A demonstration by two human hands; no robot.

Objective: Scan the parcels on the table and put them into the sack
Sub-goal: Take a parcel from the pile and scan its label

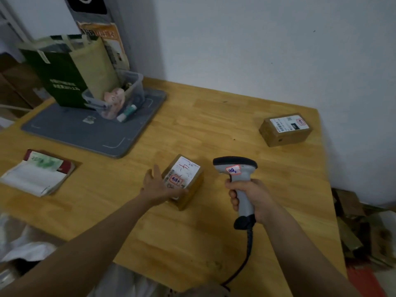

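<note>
**A hand on one parcel, a scanner in the other hand**

A person stands at a wooden table (214, 232) with both arms stretched out over it.

The left hand (157, 186) lies against a small brown parcel (185, 181). Its fingers are straight and spread along the parcel's left side, and the thumb rests across the near corner of the white label. The fingers are not curled round the box, and the parcel sits flat on the table.

The right hand (250, 197) is wrapped tight round the handle of a grey scanner (235, 168). The scanner's dark head points away from the person, just to the right of the parcel. It has a small pink sticker on it. A black cable (246, 254) hangs down from the handle toward the person.

A second brown parcel (286, 129) sits well beyond the right hand, near the far right corner of the table.

Far past the left hand is a grey tray (85, 129). A green sack (64, 80) stands on it with its top open, and a clear plastic box (120, 97) sits beside the sack. To the left of the left hand lies a booklet (40, 174) with loose papers on it.
</note>
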